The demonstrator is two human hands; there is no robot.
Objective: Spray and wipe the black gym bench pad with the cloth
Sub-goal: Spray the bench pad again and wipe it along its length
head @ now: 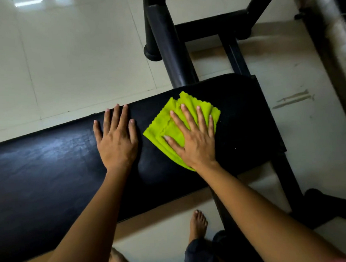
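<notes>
The folded green cloth [168,129] lies flat near the end of the black bench pad [49,168], pinned under the spread right hand [192,137] (left hand [117,142] flat, empty, beside it), and a hard push could bunch it or slide it over the edge.

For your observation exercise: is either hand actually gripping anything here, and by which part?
Neither grips. The right hand presses flat, fingers spread, on the middle of the folded green cloth; the left hand lies flat on the black bench pad.
</notes>
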